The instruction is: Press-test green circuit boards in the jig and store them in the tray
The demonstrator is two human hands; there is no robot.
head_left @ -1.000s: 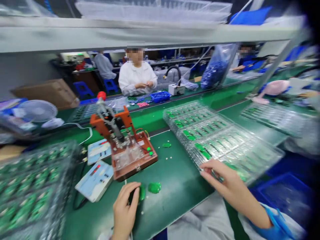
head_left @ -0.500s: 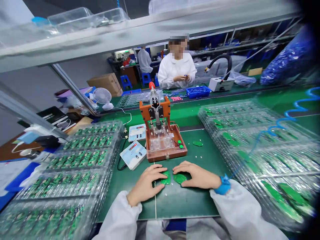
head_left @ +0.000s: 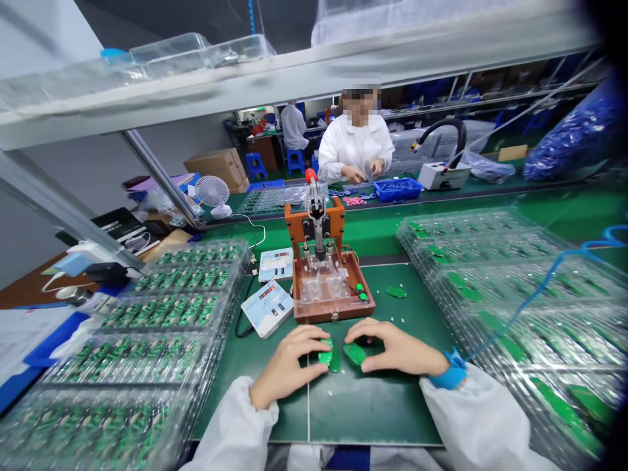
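Note:
Between the thumb and fingers of my left hand point(head_left: 294, 360) is a green circuit board point(head_left: 326, 352); another piece of green shows just beside it, low over the mat. My right hand point(head_left: 392, 347), with a blue wrist strap point(head_left: 449, 369), grips a second green circuit board point(head_left: 354, 354) by its edges, tilted. Both hands are close together in front of the test fixture point(head_left: 333, 294), which has an orange frame, a red-knobbed lever and clear plates. One loose green board point(head_left: 396, 292) lies right of the fixture.
Clear trays of green boards point(head_left: 181, 294) stand at left; stacked clear trays point(head_left: 490, 281) stand at right. Two small display boxes point(head_left: 267, 307) sit left of the fixture. A blue coiled cord point(head_left: 540, 281) crosses the right trays. A co-worker point(head_left: 358, 144) sits opposite.
Both boards have been tipped up from lying flatter under my fingers. My hands stay in nearly the same place. The view has shifted slightly; the co-worker's hands have moved lower and apart.

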